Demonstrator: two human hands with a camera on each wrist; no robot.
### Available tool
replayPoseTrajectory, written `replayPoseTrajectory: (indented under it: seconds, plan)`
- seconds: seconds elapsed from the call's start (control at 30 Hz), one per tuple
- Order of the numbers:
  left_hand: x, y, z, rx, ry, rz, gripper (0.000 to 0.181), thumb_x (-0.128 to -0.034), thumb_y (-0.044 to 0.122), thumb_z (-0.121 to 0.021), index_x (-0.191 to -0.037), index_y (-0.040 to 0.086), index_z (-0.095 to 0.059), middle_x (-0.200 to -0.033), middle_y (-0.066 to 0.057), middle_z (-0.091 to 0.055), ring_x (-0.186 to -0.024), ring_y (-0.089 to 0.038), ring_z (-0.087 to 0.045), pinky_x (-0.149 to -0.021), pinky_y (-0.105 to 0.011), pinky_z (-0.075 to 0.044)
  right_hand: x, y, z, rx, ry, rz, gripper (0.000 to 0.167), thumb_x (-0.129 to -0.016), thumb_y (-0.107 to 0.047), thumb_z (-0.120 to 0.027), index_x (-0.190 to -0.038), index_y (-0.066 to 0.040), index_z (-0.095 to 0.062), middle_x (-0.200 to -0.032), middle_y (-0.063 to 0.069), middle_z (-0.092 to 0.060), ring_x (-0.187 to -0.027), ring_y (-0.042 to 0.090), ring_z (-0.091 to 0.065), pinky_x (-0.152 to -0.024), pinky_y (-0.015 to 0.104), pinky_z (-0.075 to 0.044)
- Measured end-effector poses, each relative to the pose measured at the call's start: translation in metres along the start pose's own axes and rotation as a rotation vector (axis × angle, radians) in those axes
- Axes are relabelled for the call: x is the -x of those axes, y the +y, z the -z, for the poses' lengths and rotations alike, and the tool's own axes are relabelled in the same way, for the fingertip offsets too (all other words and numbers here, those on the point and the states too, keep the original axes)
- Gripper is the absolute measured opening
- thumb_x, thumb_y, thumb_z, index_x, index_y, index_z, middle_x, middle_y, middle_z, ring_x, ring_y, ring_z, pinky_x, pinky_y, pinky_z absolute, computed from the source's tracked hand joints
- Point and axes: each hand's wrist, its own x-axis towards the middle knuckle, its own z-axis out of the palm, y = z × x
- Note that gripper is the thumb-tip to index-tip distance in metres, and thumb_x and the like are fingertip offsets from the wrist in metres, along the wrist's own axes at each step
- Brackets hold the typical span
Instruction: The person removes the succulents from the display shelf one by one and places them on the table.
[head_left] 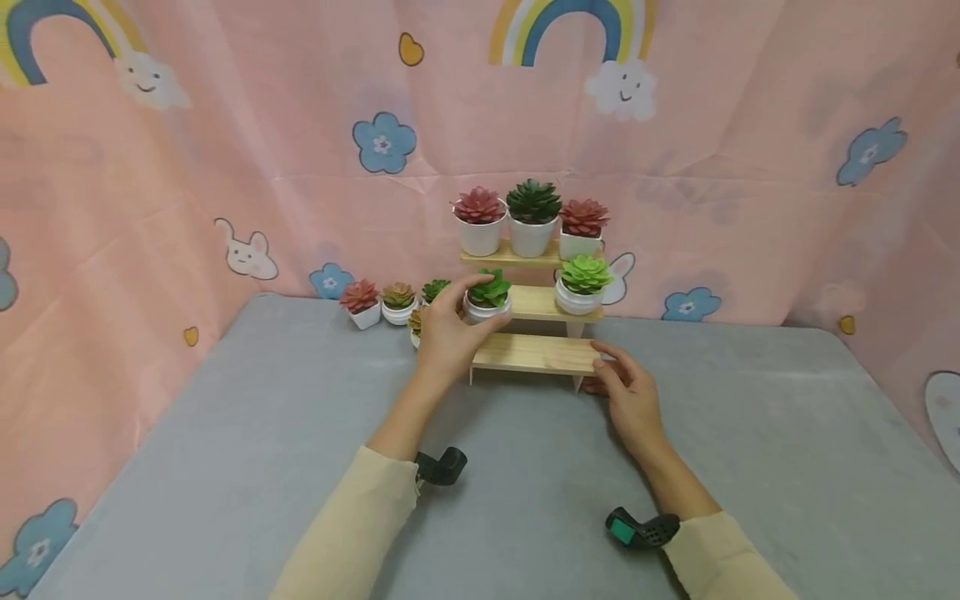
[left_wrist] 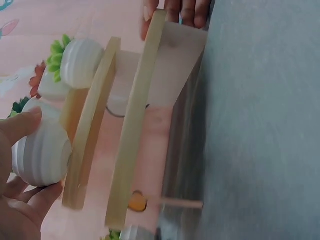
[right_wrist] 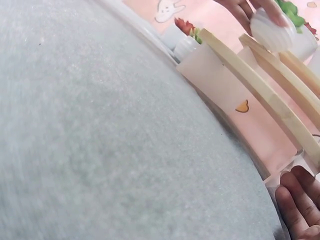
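Note:
My left hand point(head_left: 450, 329) holds a small potted succulent point(head_left: 487, 293) between thumb and fingers. Its leaves are green and its round, ribbed pot point(left_wrist: 42, 150) is white. This pot is at the left end of the middle board point(head_left: 534, 303) of a three-tier wooden plant stand point(head_left: 536, 353); whether it touches the board I cannot tell. My right hand point(head_left: 632, 400) grips the right end of the lowest board, some fingers beneath it by the clear side panel point(left_wrist: 182, 55). A light-green succulent point(head_left: 585, 283) occupies the middle board's right end.
On the top board stand a red succulent point(head_left: 480, 221), a dark green one point(head_left: 533, 217) and another red one point(head_left: 583, 229). Several small potted succulents, including a red one point(head_left: 362, 304), cluster left of the stand on the grey tabletop point(head_left: 300, 467). A pink patterned cloth point(head_left: 300, 150) hangs behind.

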Motion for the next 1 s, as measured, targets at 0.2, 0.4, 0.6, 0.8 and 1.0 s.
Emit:
replayPoseTrajectory:
  seconds: [0.2, 0.4, 0.6, 0.8, 1.0]
  plan:
    - [0.005, -0.009, 0.021, 0.043, -0.007, -0.039, 0.050, -0.0790, 0.011, -0.087, -0.126, 0.011, -0.068, -0.133, -0.009, -0.067, -0.124, -0.022, -0.064, -0.100, -0.042, -0.057, 0.000, -0.001, 0.001, 0.008, 0.005, -0.003, 0.034, -0.105, -0.014, -0.054, -0.135, 0.000, -0.061, -0.088, -0.025, -0.067, -0.080, 0.000, -0.069, -0.072, 0.019, -0.060]
    - [0.012, -0.018, 0.046, -0.010, 0.017, -0.028, 0.051, -0.0788, 0.011, -0.087, -0.126, 0.010, -0.067, -0.132, -0.011, -0.066, -0.124, -0.024, -0.064, -0.100, -0.040, -0.057, 0.000, -0.001, 0.000, 0.024, 0.000, 0.000, 0.034, -0.105, -0.014, -0.053, -0.135, -0.001, -0.061, -0.099, -0.004, -0.072, -0.081, 0.000, -0.068, -0.073, 0.019, -0.060]
    - [0.017, -0.030, 0.070, -0.043, 0.058, 0.014, 0.051, -0.0801, 0.010, -0.086, -0.127, 0.010, -0.067, -0.137, -0.011, -0.063, -0.132, -0.025, -0.058, -0.108, -0.042, -0.052, 0.001, -0.001, 0.000, 0.035, 0.004, 0.009, 0.034, -0.105, -0.014, -0.053, -0.135, -0.001, -0.061, -0.107, 0.013, -0.071, -0.081, 0.000, -0.068, -0.072, 0.019, -0.060]
    - [0.021, -0.041, 0.090, -0.071, 0.107, 0.085, 0.051, -0.0818, 0.011, -0.085, -0.129, 0.011, -0.066, -0.140, -0.011, -0.061, -0.133, -0.029, -0.058, -0.110, -0.045, -0.050, 0.001, -0.001, -0.001, 0.013, 0.006, 0.003, 0.034, -0.105, -0.013, -0.054, -0.135, 0.001, -0.061, -0.090, -0.021, -0.068, -0.080, 0.000, -0.068, -0.072, 0.019, -0.060]
    - [0.021, -0.055, 0.098, -0.075, 0.121, 0.106, 0.052, -0.0821, 0.011, -0.084, -0.130, 0.010, -0.065, -0.139, -0.011, -0.062, -0.132, -0.031, -0.058, -0.110, -0.046, -0.049, 0.001, -0.001, -0.001, 0.010, 0.012, 0.007, 0.034, -0.105, -0.013, -0.054, -0.135, 0.001, -0.061, -0.089, -0.023, -0.068, -0.079, 0.000, -0.068, -0.072, 0.019, -0.060]
